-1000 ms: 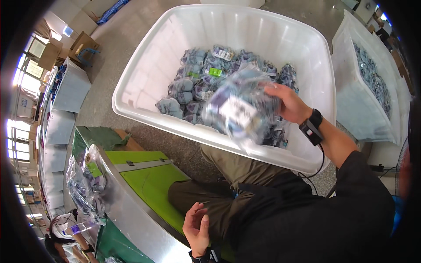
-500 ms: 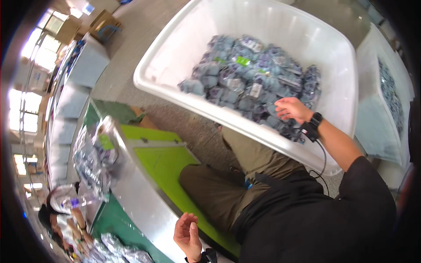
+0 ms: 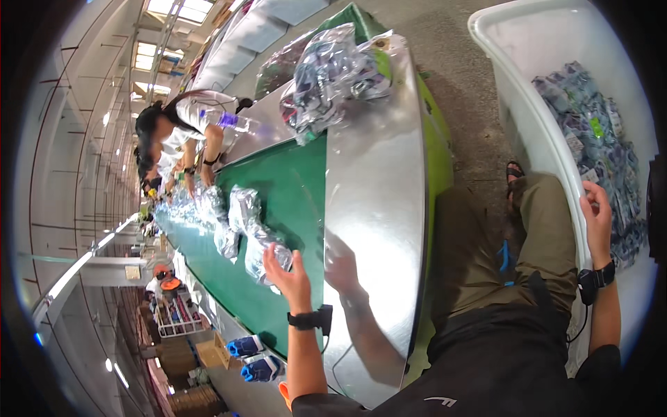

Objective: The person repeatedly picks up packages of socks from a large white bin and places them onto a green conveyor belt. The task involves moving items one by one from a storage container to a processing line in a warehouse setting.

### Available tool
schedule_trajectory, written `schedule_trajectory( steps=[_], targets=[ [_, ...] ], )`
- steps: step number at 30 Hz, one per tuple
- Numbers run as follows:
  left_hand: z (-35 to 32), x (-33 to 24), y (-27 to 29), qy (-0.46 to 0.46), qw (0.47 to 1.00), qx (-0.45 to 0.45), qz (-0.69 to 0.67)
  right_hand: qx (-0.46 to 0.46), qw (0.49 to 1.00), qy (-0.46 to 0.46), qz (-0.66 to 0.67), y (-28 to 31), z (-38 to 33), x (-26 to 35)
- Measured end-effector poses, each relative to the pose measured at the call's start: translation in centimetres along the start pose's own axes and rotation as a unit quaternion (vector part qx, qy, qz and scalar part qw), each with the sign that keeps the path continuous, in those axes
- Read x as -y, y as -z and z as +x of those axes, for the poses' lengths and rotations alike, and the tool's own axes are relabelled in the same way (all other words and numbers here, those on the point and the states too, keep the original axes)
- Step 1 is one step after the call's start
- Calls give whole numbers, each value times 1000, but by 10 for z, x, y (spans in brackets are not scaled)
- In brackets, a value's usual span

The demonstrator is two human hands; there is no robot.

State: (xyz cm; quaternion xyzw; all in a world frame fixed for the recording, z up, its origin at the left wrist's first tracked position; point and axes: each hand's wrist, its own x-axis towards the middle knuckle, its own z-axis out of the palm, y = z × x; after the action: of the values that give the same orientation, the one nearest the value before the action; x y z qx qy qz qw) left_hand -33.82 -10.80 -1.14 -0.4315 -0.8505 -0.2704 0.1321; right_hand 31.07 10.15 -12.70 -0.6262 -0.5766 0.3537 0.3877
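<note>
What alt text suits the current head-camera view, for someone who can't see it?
A person's open left hand is by plastic-wrapped bundles on a green surface; their right hand is at the rim of a white tub holding bagged items. Another person is farther along.

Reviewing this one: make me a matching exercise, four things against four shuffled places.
Things:
1. left hand
2. right hand
3. large plastic-wrapped bundle
4. blue shoes

Places:
A. at the white tub's rim
B. just outside the green belt's edge
C. by the silvery packages
D. mostly on the metal surface

Pairs: 1-C, 2-A, 3-D, 4-B
</note>
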Motion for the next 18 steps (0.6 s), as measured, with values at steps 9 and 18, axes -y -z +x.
schedule_trajectory(
  steps=[9,18],
  targets=[
    [50,169,31,237,970,33,-46,2,1000,-20,-17,4,2,-9],
    [29,146,20,221,974,-55,-2,5,1000,-19,-18,4,1,-5]
  ],
)
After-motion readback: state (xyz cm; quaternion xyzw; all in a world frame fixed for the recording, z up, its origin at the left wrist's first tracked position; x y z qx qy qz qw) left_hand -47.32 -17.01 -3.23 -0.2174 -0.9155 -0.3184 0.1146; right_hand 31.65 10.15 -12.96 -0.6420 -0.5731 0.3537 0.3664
